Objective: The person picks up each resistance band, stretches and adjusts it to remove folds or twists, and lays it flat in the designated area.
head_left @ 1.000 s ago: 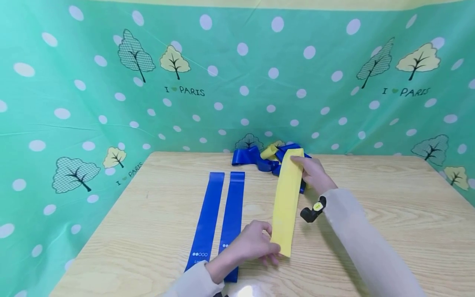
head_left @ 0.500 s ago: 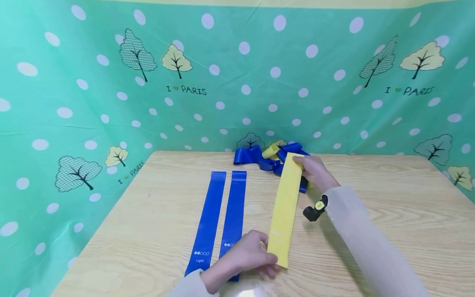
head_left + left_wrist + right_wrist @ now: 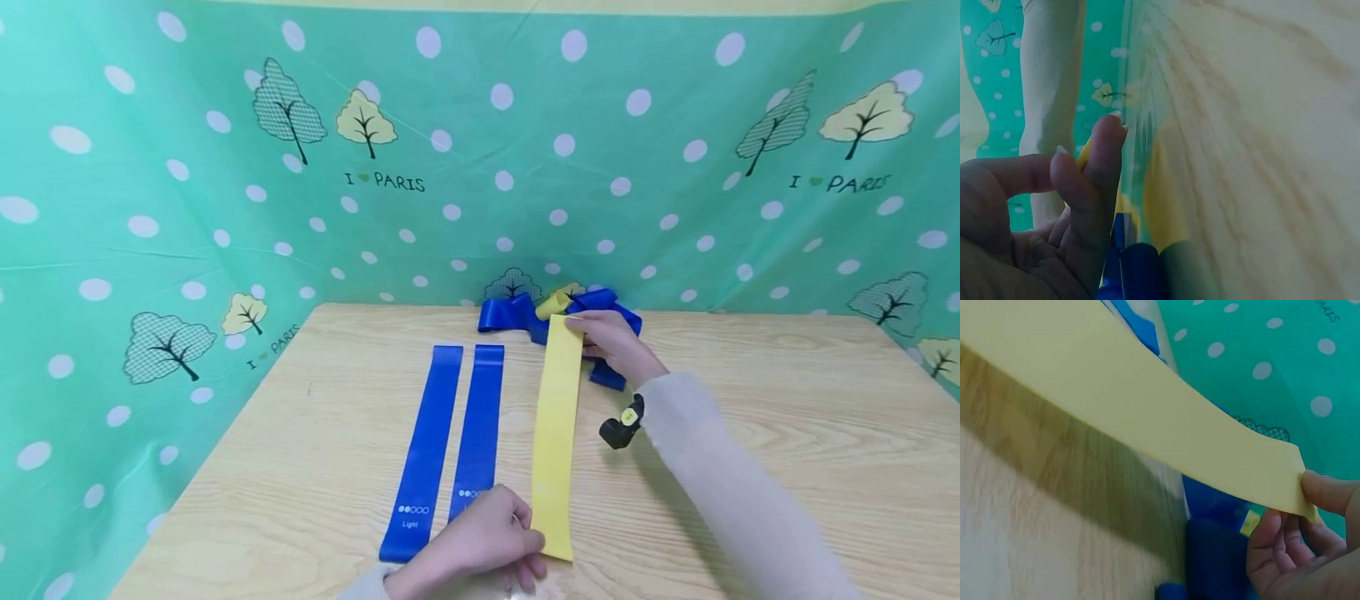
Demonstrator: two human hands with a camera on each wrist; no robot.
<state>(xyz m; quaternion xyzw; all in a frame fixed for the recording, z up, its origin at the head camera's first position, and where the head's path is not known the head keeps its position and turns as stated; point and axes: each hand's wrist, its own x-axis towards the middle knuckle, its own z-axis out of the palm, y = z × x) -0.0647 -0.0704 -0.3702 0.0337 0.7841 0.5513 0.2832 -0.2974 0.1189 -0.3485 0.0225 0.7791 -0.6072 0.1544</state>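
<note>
A flat yellow resistance band stretches lengthwise between both hands, to the right of two blue bands. My left hand pinches its near end between thumb and fingers; in the left wrist view only a thin yellow edge of the band shows there. At the far end my right hand grips a corner, thumb on top and fingers beneath. The right wrist view has the band raised above the table, with a shadow under it. Two blue resistance bands lie side by side, one partly covered by the left hand.
Behind the right hand, a tangled heap of blue and yellow bands lies at the back of the wooden table. A green dotted cloth hangs behind and at the left. Near the right wrist is a black wrist camera.
Both hands have shifted the yellow band to the left, towards the blue bands, and its near end has come closer to me and lower. The blue bands stay in place.
</note>
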